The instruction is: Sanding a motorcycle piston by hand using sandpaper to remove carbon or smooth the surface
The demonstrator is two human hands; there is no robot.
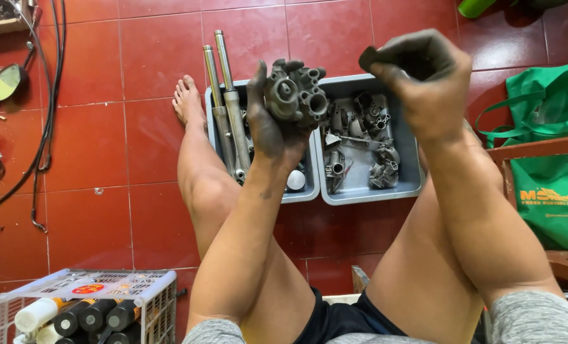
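The left hand (268,130) is clamping a grimy carburettor body (297,95); the right hand (424,79) is pinching a dark abrasive scrap (376,57) (cleaning seemingly unfinished, grime remaining).

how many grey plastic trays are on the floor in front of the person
2. One tray lies behind the left hand, holding long metal tubes. The other tray sits right beside it, under the right hand, filled with grey metal parts.

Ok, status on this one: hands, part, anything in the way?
Left hand grips grey metal engine part. Right hand pinches dark scrap. Nothing between them.
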